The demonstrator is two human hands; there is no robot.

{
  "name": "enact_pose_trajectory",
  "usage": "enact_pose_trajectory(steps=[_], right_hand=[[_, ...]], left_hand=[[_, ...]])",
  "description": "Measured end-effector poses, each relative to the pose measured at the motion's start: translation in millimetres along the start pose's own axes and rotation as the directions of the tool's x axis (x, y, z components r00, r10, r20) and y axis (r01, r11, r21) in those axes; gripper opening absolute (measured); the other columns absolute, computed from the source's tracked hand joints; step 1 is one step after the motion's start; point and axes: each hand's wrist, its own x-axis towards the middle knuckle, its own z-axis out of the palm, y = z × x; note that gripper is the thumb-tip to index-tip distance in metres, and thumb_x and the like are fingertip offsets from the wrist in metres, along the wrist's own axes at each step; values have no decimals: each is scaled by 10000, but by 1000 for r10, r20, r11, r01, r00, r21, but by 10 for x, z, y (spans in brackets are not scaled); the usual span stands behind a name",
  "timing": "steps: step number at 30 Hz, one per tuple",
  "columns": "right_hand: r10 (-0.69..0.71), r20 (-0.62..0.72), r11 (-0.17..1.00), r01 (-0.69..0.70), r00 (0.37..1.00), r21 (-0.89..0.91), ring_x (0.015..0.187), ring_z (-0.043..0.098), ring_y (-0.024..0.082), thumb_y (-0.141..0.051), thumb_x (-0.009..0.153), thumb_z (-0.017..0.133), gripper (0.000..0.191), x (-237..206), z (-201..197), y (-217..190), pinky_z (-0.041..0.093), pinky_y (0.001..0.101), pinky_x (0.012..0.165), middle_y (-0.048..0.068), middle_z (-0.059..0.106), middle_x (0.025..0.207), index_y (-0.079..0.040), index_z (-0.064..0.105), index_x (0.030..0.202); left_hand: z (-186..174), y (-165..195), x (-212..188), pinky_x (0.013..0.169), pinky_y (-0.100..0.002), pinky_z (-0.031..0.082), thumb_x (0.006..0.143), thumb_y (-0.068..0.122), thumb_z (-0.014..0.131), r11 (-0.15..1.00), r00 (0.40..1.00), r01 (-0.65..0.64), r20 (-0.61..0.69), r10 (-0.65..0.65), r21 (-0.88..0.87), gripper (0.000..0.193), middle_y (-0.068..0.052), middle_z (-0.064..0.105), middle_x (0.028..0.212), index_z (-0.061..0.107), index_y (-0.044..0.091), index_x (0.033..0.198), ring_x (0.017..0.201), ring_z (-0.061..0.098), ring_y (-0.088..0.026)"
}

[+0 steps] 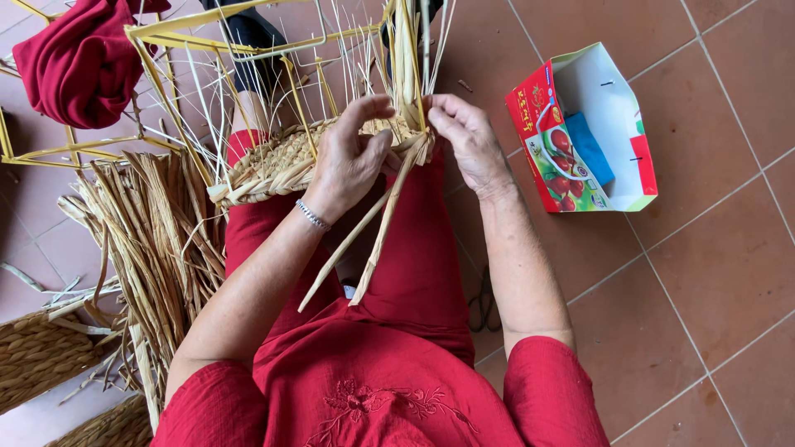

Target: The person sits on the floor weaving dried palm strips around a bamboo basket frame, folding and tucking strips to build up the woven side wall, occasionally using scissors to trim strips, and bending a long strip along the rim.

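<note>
Pinching dry, flat straw strands (364, 236) at the coarse woven basket (281, 161) rim on the lap, left hand (352, 157) and right hand (468, 136) close; loose ends slant down-left.

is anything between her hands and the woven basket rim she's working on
Nothing visible. The left hand and right hand both already touch the woven rim, pinching straw strands at its edge.

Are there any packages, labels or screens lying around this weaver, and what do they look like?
Paper gift bag: lying on its side on the tiled floor, beyond the right hand; white open inside, red outside with a fruit picture and green, white cord handle.
No screens or signs in view.
</note>
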Motion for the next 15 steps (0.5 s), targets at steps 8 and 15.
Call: enact_pose_trajectory(steps=[8,15], right_hand=[[44,13,999,-44,999,0,846,552,44,-321,1122,617,346,51,69,216,496,249,755,-30,643,918,-9,719,1012],[-41,-161,993,23,986,-113,774,579,26,-348,1000,732,326,4,95,226,490,224,684,-48,683,843,-24,751,1027]], left_hand=[[273,-227,491,824,-361,647,1008,218,809,961,978,-130,-130,166,246,582,-256,724,1190,509,-66,1418,1076,738,-319],[-21,224,132,465,-199,423,856,36,746,682,972,211,77,-222,-701,627,-31,665,931,524,-23,1440,653,605,-63]])
